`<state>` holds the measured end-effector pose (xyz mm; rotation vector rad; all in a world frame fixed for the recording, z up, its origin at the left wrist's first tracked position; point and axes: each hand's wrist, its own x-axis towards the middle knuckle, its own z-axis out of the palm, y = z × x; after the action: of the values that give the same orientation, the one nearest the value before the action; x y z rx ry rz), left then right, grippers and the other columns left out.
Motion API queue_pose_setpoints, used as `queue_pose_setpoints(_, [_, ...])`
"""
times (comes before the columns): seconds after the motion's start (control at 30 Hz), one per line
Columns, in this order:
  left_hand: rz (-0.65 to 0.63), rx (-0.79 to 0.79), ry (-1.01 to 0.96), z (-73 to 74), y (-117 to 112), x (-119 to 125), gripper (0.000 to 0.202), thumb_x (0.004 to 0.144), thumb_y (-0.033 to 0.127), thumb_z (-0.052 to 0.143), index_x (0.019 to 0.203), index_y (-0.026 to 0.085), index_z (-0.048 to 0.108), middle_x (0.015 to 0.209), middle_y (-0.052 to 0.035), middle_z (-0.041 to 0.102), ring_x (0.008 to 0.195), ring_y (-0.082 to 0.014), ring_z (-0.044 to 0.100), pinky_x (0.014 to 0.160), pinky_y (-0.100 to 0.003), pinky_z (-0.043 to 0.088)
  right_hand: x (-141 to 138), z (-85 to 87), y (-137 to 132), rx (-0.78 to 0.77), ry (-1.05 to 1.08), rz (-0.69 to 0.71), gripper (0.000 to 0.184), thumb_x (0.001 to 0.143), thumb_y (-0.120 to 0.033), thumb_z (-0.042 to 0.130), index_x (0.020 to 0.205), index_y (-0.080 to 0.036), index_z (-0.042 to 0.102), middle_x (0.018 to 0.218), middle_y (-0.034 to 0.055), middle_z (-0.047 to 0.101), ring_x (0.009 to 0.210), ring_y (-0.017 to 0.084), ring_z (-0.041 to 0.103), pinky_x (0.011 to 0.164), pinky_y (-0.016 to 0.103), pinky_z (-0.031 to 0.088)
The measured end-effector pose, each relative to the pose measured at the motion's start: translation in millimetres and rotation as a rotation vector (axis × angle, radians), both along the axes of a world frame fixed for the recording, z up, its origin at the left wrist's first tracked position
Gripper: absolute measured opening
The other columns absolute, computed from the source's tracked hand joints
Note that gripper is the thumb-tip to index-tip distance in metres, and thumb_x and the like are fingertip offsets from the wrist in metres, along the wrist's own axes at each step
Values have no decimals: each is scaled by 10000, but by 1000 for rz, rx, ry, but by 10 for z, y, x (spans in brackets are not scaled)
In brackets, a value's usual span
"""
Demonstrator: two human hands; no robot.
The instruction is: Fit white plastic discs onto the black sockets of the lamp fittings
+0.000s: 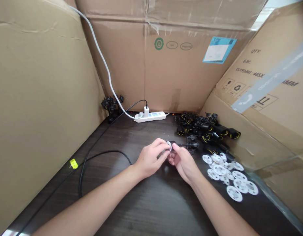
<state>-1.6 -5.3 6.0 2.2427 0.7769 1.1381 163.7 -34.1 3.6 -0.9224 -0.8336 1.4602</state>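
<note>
The left hand (150,159) and right hand (183,163) clamp together on a black plastic part (174,144) with a white disc (168,146) over the dark wood-grain table (151,209) (flat white discs (226,173) lie heaped beside more black parts (203,128)), between cardboard walls (166,65).

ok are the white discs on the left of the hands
No, the white round discs lie to the right of the right hand, below the black plastic parts.

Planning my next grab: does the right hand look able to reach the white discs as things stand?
Probably yes: the right hand sits beside the white discs with only tabletop between, though it is holding the black part.
</note>
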Motion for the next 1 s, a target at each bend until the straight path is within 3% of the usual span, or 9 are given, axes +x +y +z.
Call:
queue_pose_setpoints(0.1, [7,-8,-2,0,2,4,205,1019,258,512,1123,225,686,1162,-63,667,1005,-162,667,856,-258,537,1,12,7,17,-41,-25,426,777,-543,843,709,-147,698,602,12,579,540,108,492,459,213,369])
queue_pose_setpoints(0.23, [-1,-58,-22,-18,7,1,194,993,273,559,1121,220,695,1149,-63,668,902,-150,666,779,-245,547,-2,8,3,53,-87,-44,420,801,-538,820,712,-149,691,595,11,572,532,107,463,460,222,361])
queue_pose_setpoints(0.43, [-6,-51,-113,-19,12,0,157,985,251,575,1054,192,702,1090,-67,664,818,-133,641,755,-248,539,-27,28,-19,77,-74,-30,371,814,-506,819,890,-155,725,650,10,601,547,109,476,468,212,362])
queue_pose_setpoints(0.73, [-10,21,-91,-20,-17,0,136,988,256,573,1012,184,686,1058,-69,654,713,-100,594,681,-227,529,-10,19,-16,27,-7,35,399,831,-530,792,761,-144,717,695,54,663,577,129,536,480,230,377])
queue_pose_setpoints(1.0, [-30,-45,-63,-42,6,-4,138,1001,243,547,1004,194,676,984,-33,580,695,-88,550,669,-217,478,-15,41,-24,-14,21,25,397,775,-514,850,739,-147,705,681,41,655,566,119,531,475,222,381])
